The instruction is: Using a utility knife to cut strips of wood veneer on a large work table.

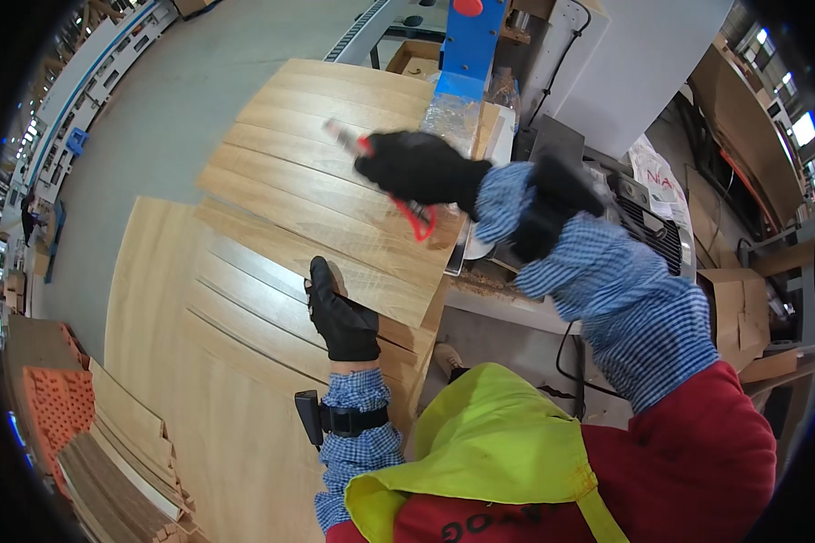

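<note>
My right hand [417, 167], in a black glove, is closed round a red-handled tool [417, 220]. Its far end is smeared by motion and a red loop sticks out below the hand; its exact kind I cannot make out. It is above a light wood-grain panel [272, 154] with long grooves. At that panel's near edge is my left hand [342, 317], also black-gloved. Its thumb lies over the edge, and the other fingers are mostly hidden, seemingly beneath. Under this panel lies another grooved panel [235, 299], on a larger stack of wood-grain boards [154, 271].
A blue upright [471, 45] with a red knob and a white machine cabinet [643, 63] stand beyond the panel. Sawdust lies on a machine ledge [516, 303] at right. Orange perforated material [59, 407] and stacked strips sit at lower left. A cardboard box [738, 312] stands right.
</note>
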Demonstrator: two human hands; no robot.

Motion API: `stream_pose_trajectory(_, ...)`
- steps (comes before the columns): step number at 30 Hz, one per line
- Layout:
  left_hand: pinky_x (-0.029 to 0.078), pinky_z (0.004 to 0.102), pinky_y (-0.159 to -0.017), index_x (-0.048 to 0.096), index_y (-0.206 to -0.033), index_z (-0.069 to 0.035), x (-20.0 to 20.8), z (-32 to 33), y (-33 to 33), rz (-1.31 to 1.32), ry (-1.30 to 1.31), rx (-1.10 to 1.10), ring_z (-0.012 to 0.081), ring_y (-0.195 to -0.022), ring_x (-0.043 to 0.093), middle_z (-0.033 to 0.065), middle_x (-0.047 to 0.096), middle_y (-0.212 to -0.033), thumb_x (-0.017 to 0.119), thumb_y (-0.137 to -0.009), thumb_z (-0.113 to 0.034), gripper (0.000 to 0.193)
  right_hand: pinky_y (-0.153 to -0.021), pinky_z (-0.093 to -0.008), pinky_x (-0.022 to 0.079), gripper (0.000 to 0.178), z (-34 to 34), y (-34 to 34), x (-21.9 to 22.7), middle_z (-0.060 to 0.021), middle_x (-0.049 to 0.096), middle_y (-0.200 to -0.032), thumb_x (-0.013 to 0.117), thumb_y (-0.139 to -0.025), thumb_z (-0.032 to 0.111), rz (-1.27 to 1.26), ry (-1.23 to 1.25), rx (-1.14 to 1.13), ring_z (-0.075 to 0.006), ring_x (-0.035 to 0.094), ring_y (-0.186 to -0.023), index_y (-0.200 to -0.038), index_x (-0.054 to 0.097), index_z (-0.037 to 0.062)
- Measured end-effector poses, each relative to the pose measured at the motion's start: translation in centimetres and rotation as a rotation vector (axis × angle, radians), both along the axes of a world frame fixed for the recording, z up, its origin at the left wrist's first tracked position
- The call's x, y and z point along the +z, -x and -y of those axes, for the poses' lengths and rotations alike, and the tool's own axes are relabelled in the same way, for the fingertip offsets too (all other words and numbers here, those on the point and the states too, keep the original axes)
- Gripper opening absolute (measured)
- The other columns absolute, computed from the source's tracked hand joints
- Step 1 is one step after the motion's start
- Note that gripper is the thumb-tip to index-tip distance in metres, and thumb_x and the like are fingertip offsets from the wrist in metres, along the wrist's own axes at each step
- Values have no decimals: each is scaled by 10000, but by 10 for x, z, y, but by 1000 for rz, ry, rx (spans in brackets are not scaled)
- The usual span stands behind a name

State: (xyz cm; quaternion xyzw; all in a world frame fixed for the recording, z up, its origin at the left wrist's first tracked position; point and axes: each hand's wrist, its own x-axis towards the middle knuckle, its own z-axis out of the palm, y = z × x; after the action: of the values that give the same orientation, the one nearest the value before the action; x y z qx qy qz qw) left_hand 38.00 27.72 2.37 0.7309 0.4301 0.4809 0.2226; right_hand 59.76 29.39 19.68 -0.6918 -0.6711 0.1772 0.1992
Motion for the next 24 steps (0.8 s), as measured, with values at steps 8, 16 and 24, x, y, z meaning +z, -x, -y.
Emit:
stream_pose_trajectory(8, 365, 359, -1080, 524, -1270, 39, 3, -5, 34, 702, 544, -38, 258, -1192, 536, 182, 553, -1289, 564, -922, -158, 402, -924, -493, 446, 415, -4, 88, -46, -260, 601, -1115, 506, -880, 361, 234, 96, 68, -400, 598, -1032, -1017, 619, -14)
stream_pose_trajectory(16, 450, 333, -869, 577, -1161, 20, 38, -12, 57, 430, 473, 167, 228, -964, 578, 142, 623, -1051, 497, -973, -158, 271, -653, -418, 421, 418, -65, 77, -88, -126, 573, -691, 541, -871, 421, -357, 41, -144, -244, 532, -651, -809, 568, 8)
stream_pose_trajectory(24, 183, 471, -1107, 341, -1424, 2, 16, 78, 106, -404, 344, 634, 336, -1340, 319, 242, 372, -1416, 560, -930, -259, 601, -892, -460, 443, 478, 20, 178, -74, -200, 619, -1014, 549, -888, 393, -414, 318, -166, -340, 579, -1049, -1164, 488, 6)
